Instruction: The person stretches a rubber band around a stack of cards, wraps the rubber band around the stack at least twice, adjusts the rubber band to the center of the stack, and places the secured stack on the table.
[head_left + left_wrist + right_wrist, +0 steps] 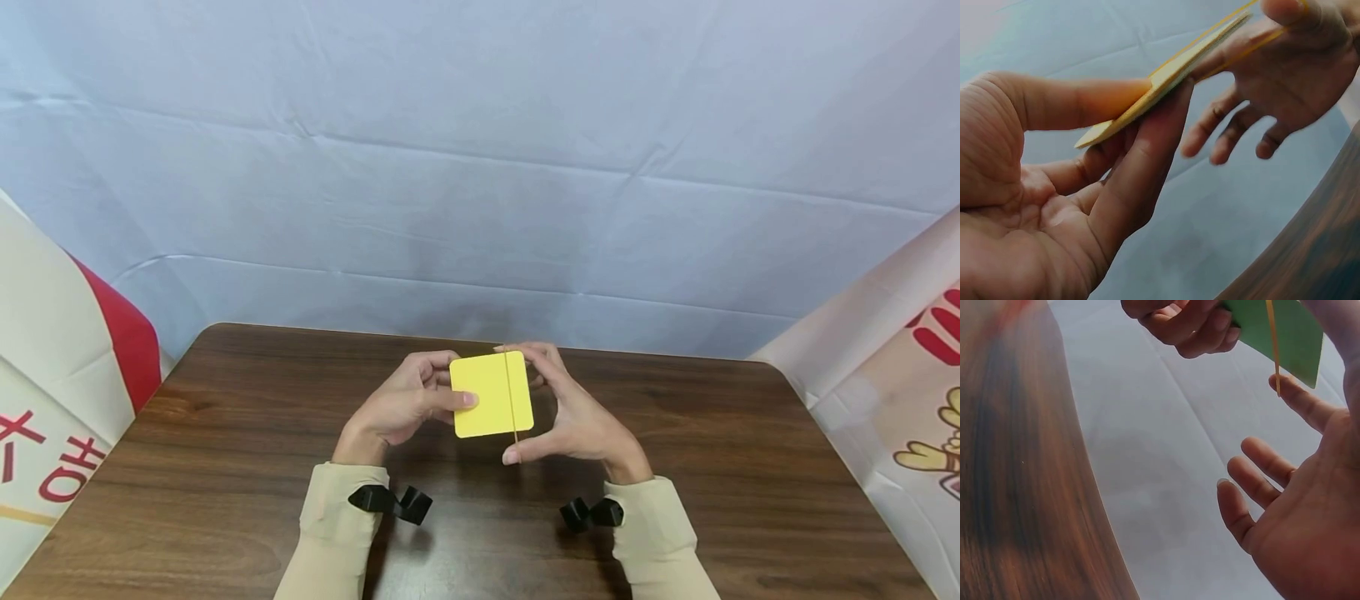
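A thin square card (483, 387) with rounded corners is held above the table, yellow on its upper face. Its underside (1294, 347) shows green. My left hand (408, 400) pinches its left side, thumb on top and fingers beneath. On the right, my right hand (577, 417) holds a yellow-orange rubber band (512, 396) stretched between thumb and index fingertip. One strand crosses the yellow face near the right edge; in the right wrist view a strand runs across the green side to a fingertip. The other right fingers are spread apart.
The dark brown wooden table (247, 467) lies below both hands. Behind it hangs a pale, creased cloth backdrop (480, 208). Printed banners, one at the left (60, 375) and one at the right (900, 400), flank the table. Each wrist carries a black strap mount (378, 498).
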`<state>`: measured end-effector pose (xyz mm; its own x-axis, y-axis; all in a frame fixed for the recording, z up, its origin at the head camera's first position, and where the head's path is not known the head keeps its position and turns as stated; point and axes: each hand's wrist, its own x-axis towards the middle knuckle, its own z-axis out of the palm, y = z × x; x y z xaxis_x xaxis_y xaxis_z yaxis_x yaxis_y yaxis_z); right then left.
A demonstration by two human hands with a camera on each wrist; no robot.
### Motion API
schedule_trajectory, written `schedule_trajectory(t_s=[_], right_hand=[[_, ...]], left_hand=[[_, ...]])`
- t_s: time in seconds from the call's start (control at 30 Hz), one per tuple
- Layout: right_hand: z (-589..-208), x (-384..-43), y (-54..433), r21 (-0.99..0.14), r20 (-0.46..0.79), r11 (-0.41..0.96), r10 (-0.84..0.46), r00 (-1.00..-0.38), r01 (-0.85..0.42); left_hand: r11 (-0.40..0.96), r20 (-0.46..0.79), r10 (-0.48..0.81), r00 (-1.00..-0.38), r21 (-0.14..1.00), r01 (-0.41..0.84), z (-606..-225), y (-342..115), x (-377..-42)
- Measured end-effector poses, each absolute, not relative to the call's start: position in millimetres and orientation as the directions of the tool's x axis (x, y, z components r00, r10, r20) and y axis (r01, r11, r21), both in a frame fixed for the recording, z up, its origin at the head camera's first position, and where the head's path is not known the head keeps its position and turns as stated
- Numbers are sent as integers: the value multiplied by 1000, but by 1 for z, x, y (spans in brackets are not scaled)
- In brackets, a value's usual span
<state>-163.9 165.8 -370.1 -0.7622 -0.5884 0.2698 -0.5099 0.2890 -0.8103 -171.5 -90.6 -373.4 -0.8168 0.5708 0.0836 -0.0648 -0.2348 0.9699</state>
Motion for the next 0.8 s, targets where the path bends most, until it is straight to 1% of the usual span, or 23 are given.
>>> schedule_trajectory(t_s=[0.13, 0.33, 0.57, 0.8], right_hand=[[-373, -164, 166, -817, 234, 306, -599, -766, -489], [-375, -165, 165, -818, 190, 322, -631, -752, -477], [-374, -166, 169, -813, 180, 276, -719, -672, -513], [-363, -161, 174, -825, 168, 216, -789, -591, -523]], left_hand=[[-255, 62, 514, -855, 963, -83, -372, -90, -172], [-312, -32, 372, -928, 937, -158, -370, -88, -173], [-351, -127, 227, -966, 914, -203, -370, -92, -176], [-390, -171, 149, -974, 895, -217, -374, -99, -179]])
